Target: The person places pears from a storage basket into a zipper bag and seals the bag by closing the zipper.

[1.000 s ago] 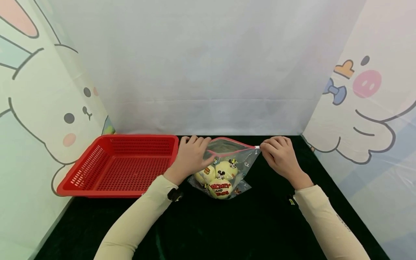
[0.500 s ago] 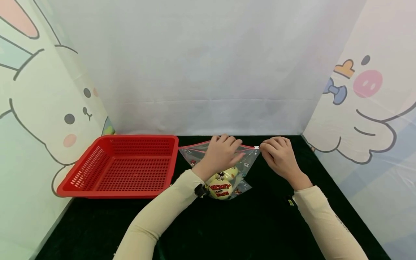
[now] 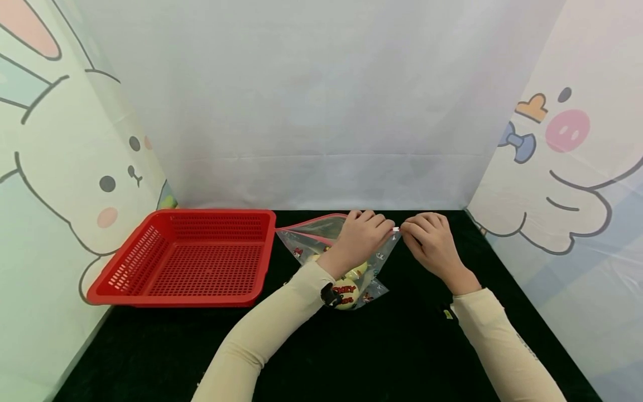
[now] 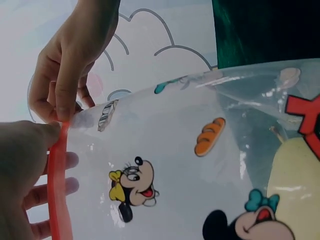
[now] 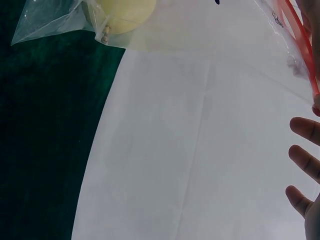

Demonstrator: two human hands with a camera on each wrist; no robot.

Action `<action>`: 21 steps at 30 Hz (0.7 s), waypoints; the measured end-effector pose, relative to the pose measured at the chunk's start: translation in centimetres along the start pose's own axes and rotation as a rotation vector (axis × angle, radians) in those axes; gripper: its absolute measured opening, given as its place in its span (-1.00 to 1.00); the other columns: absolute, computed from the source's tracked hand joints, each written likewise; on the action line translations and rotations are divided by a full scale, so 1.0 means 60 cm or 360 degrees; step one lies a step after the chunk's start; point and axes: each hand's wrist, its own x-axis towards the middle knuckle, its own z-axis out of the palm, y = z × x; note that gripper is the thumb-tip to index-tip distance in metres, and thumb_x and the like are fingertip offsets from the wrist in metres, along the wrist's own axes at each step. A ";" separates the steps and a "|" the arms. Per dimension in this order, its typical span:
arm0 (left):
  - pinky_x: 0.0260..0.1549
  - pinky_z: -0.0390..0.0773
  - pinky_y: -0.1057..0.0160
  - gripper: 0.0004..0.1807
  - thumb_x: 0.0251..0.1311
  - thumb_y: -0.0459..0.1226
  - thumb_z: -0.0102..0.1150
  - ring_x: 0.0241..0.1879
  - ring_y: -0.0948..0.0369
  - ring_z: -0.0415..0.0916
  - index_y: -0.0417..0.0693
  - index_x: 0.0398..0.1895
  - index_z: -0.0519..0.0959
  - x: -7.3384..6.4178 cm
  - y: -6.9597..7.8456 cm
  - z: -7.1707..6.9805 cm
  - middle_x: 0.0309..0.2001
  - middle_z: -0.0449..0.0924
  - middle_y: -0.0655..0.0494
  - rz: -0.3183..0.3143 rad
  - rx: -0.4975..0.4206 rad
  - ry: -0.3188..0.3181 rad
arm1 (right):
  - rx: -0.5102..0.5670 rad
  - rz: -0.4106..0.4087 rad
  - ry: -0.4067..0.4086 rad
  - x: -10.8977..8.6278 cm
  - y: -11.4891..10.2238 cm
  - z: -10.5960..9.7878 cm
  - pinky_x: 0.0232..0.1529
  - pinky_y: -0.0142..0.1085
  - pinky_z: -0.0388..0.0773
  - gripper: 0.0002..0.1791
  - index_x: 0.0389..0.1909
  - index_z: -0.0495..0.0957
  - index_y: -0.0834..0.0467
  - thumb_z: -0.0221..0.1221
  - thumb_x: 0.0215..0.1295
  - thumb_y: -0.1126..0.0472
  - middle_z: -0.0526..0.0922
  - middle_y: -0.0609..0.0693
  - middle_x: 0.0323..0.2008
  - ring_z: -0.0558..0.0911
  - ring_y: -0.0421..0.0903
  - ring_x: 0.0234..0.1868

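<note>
A clear zip bag [image 3: 296,245] printed with cartoon figures stands on the dark cloth, its red-edged mouth gaping on the left. Inside are round pale yellow fruits; one in the left wrist view looks like a pear [image 4: 295,185] with a stem. My left hand [image 3: 359,237] pinches the red zip strip [image 4: 59,190] near its right end, thumb on one side and fingers behind. Close beside it, my right hand [image 3: 432,240] pinches the bag's right top corner, by the white slider [image 3: 396,229]. My left forearm and hand hide part of the bag.
A red perforated plastic basket [image 3: 176,300] stands left of the bag, with nothing visible in it. Dark green cloth [image 3: 392,352] covers the table. White and cartoon-printed panels [image 3: 567,184] enclose the back and sides.
My left hand has slid rightward along the bag's zip edge until close to my right hand. The bag's left mouth has come into sight. My right hand has stayed at the corner.
</note>
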 end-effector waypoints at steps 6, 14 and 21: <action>-0.26 0.43 0.25 -0.86 0.44 -0.11 0.10 -0.30 0.25 0.52 0.09 -0.20 0.60 0.003 0.004 0.001 -0.29 0.63 0.24 0.0044 0.0099 -0.0031 | 0.0006 0.0016 0.0010 -0.001 -0.001 0.003 -0.13 0.15 0.37 -0.64 -0.32 0.66 0.22 0.01 0.55 0.10 0.67 0.13 -0.28 0.55 0.22 -0.23; -0.28 0.41 0.25 -0.78 0.49 -0.08 -0.01 -0.33 0.25 0.49 0.08 -0.25 0.56 0.007 0.005 0.009 -0.34 0.60 0.25 0.0112 0.0349 -0.0012 | 0.0005 0.0016 0.0021 -0.001 -0.001 0.005 -0.13 0.15 0.36 -0.66 -0.32 0.65 0.23 0.01 0.55 0.13 0.67 0.13 -0.28 0.55 0.23 -0.23; -0.25 0.42 0.25 -0.79 0.49 -0.08 -0.02 -0.28 0.25 0.51 0.10 -0.25 0.56 0.005 0.001 0.011 -0.30 0.61 0.24 0.0153 0.0397 -0.0020 | -0.0010 -0.0012 0.0007 0.000 0.001 0.006 -0.12 0.16 0.36 -0.63 -0.33 0.66 0.23 0.00 0.55 0.11 0.66 0.14 -0.28 0.55 0.23 -0.23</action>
